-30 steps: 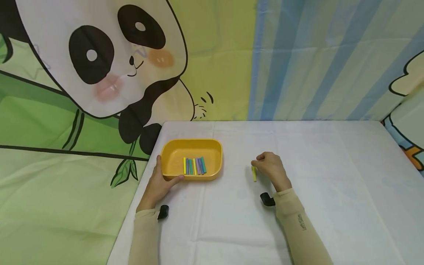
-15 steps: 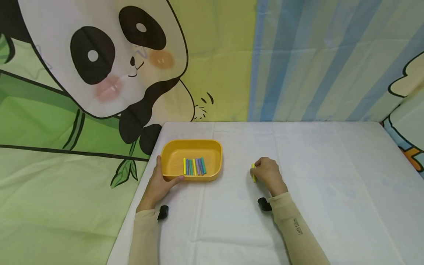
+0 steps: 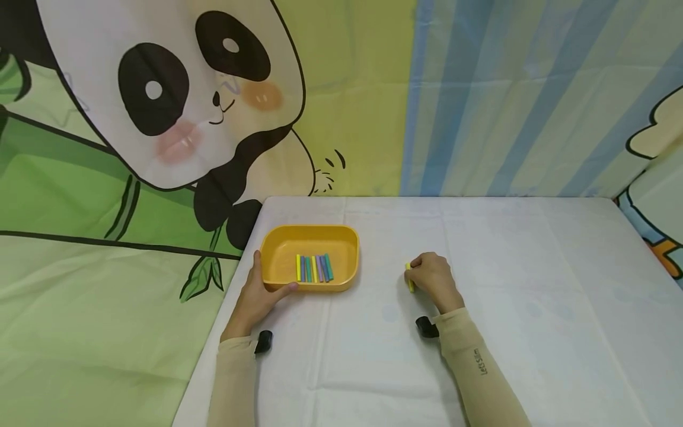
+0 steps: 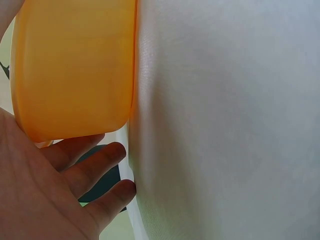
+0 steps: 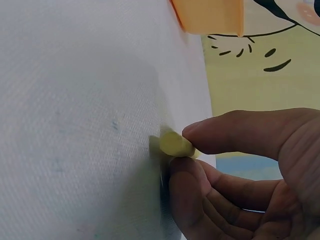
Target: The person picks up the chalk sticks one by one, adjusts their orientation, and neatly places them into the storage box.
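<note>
A yellow tray sits on the white table and holds several coloured chalk sticks laid side by side. My left hand grips the tray's near left corner, thumb on the rim; the left wrist view shows the tray's wall against my palm. To the right, my right hand pinches a yellow chalk stick lying on the cloth. In the right wrist view the stick's end pokes out between thumb and fingers.
A cartoon panda backdrop hangs behind and to the left of the table. The table's left edge runs just beside my left hand. Striped fabric covers the back right.
My right hand has drawn back slightly toward me and closed over the yellow stick. The left hand and tray have not moved.
</note>
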`<state>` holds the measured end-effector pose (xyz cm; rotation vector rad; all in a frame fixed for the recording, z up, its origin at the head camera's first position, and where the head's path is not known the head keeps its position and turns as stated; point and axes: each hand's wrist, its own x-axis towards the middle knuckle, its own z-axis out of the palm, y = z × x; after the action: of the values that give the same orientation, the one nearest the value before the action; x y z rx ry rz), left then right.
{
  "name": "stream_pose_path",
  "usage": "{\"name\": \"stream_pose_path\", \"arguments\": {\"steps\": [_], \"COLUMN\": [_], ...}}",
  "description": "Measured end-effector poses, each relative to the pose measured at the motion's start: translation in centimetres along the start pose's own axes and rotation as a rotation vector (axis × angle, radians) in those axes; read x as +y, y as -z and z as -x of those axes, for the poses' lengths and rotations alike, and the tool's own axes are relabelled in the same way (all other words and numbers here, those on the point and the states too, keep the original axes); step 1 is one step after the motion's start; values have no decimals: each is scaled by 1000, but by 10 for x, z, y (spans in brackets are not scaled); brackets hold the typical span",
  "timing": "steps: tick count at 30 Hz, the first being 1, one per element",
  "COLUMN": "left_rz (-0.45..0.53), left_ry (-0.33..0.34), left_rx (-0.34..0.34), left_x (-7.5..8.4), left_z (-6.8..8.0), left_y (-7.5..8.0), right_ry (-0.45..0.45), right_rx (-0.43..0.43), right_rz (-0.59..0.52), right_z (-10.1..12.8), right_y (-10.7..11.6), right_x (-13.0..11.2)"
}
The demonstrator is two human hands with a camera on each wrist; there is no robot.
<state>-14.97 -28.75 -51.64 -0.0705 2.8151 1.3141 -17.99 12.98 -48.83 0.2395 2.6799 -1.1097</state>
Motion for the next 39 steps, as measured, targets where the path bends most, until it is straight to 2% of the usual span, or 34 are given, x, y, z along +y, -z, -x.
{"name": "stream_pose_path", "arguments": {"steps": [15, 25, 35, 39], "left_rz": [1, -7, -12, -12], "left_ry": [-2, 5, 4, 5], "left_rx": [0, -1, -3, -5], "left_x": [1, 0, -1, -2], "left_z": [0, 0, -1, -1], "left_y": [0, 0, 1, 2], "right_ry": [15, 2, 20, 41], "right_rx": [22, 14, -29, -62], "right_rz": [-38, -79, -157, -265], "right_z": [-5, -6, -5, -5], "right_y": [4, -5, -8, -10], "right_x": [-3, -13, -31, -46]}}
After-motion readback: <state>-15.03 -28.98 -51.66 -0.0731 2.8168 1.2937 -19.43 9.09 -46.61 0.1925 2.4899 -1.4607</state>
